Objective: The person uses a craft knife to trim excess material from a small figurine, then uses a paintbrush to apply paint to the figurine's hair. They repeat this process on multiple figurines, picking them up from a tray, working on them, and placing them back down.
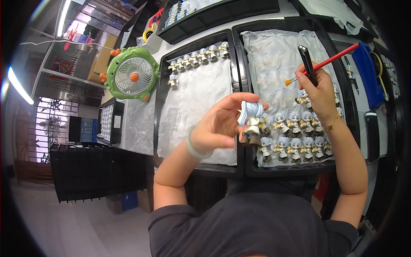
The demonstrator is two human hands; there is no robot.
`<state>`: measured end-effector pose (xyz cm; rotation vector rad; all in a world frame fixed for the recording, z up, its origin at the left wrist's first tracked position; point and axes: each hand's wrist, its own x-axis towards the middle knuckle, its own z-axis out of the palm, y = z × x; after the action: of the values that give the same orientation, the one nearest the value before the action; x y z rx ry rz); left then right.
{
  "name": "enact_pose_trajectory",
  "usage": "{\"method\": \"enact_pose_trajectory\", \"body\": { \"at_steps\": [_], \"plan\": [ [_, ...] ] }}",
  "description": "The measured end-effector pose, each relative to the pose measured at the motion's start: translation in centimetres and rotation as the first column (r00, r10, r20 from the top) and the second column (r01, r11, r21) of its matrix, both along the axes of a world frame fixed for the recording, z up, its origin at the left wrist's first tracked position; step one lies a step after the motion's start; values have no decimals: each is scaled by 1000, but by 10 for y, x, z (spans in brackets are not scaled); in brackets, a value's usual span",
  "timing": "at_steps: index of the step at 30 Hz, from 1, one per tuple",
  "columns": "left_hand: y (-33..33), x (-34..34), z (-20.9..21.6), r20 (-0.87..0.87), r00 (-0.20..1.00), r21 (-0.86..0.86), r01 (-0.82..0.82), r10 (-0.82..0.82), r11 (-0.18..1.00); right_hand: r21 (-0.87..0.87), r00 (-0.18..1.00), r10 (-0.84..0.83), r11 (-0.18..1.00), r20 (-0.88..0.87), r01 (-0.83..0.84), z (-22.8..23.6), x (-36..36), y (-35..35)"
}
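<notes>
Between the fingers of my left hand (pixel 216 126) is a small figurine (pixel 252 122) with pale blue hair, a white and gold outfit and dark boots, its back toward me. My right hand (pixel 319 92) grips a red-handled paintbrush (pixel 336 58) with orange bristles, together with a black pen-like tool (pixel 306 64). The bristles point left, apart from the figurine. Below my hands, the right tray (pixel 278 47), lined with crumpled white paper, holds rows of similar figurines (pixel 295 147). In the left tray (pixel 192 111), more figurines (pixel 199 58) line the far edge, and one lies below them.
A green animal-shaped fan (pixel 135 75) stands left of the trays. Another black tray (pixel 222 19) with figurines is at the back. A blue holder (pixel 370 75) with yellow tape and a dark phone-like slab (pixel 372 132) are at the right. Stacked black trays (pixel 102 171) stand lower left.
</notes>
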<state>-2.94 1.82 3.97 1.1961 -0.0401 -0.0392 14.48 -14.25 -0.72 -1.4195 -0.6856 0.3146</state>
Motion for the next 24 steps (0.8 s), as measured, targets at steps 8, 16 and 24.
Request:
{"method": "enact_pose_trajectory", "body": {
  "at_steps": [8, 16, 24],
  "plan": [
    [-17, -7, -10, 219, 975, 241, -18, -36, 970, -53, 999, 29, 998, 19, -28, 1, -4, -1],
    [-21, -5, -19, 383, 917, 404, -62, -107, 912, -52, 999, 35, 998, 29, -34, 2, -9, -1],
    [-19, -6, -14, 358, 926, 494, -80, -119, 866, -92, 999, 52, 994, 11, -50, 2, -10, -1]
  ]
}}
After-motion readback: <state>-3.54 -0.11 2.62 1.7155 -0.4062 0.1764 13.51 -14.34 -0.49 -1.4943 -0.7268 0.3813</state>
